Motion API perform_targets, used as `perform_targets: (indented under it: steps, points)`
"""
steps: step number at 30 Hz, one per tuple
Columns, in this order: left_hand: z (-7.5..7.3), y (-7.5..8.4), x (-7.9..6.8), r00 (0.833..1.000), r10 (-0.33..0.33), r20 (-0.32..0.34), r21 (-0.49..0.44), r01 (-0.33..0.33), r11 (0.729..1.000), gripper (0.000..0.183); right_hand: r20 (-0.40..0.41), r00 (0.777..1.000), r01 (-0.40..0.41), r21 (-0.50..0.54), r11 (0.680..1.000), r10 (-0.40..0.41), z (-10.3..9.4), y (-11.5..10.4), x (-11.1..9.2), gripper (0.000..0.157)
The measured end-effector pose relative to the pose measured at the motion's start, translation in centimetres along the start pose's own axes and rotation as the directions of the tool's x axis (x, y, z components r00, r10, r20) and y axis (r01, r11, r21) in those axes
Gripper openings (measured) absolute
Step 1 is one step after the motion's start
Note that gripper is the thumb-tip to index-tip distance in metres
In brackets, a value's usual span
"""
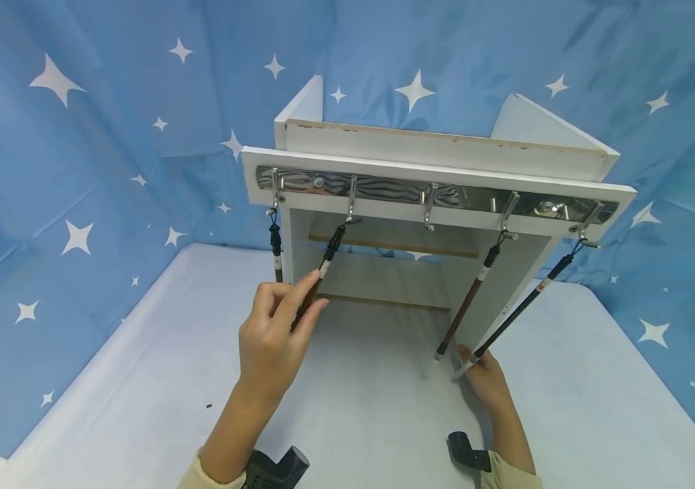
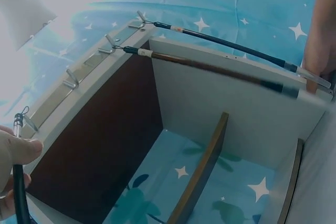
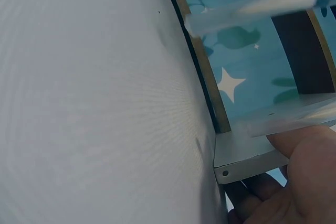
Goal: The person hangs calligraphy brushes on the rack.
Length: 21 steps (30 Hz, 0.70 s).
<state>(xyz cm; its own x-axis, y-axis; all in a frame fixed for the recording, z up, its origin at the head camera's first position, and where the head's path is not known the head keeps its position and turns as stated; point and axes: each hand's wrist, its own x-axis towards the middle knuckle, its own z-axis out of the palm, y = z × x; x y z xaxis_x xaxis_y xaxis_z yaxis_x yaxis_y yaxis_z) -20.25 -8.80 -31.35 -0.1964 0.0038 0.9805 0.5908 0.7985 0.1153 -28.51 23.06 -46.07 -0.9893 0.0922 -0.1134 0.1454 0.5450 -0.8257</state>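
Note:
My left hand (image 1: 270,339) pinches the upper handle of a dark calligraphy brush (image 1: 333,244) between thumb and fingers; its cord loop is at the second hook (image 1: 352,193) from the left. The brush's lower end is hidden behind the hand. With my right hand (image 1: 486,380) I grip the lower end of the right side panel (image 3: 252,166) of a white rack (image 1: 445,142), thumb on the inner face. Two more brushes hang near that hand, a brown one (image 1: 468,299) and a black one (image 1: 518,309), with clear caps (image 3: 252,11) over their tips.
Another brush (image 1: 276,248) hangs from the leftmost hook. The middle hook (image 1: 429,207) holds nothing. The rack stands on a white-covered table (image 1: 157,380), before a blue star-patterned cloth (image 1: 115,102). A small dark speck (image 1: 209,406) lies on the table at left.

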Motion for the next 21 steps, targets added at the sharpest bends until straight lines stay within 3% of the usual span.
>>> perform_targets:
  steps: [6,21]
  points:
    - [0.06,-0.15,0.03,1.0,0.006,-0.026,0.018,-0.006,1.0,0.025,0.007,1.0,0.002,0.02,1.0,-0.002,0.03,0.1,-0.08,0.075]
    - [-0.05,-0.24,-0.07,1.0,-0.011,-0.004,0.049,0.011,0.999,0.024,0.005,1.0,-0.01,0.012,1.0,0.009,0.03,0.27,0.14,0.072]
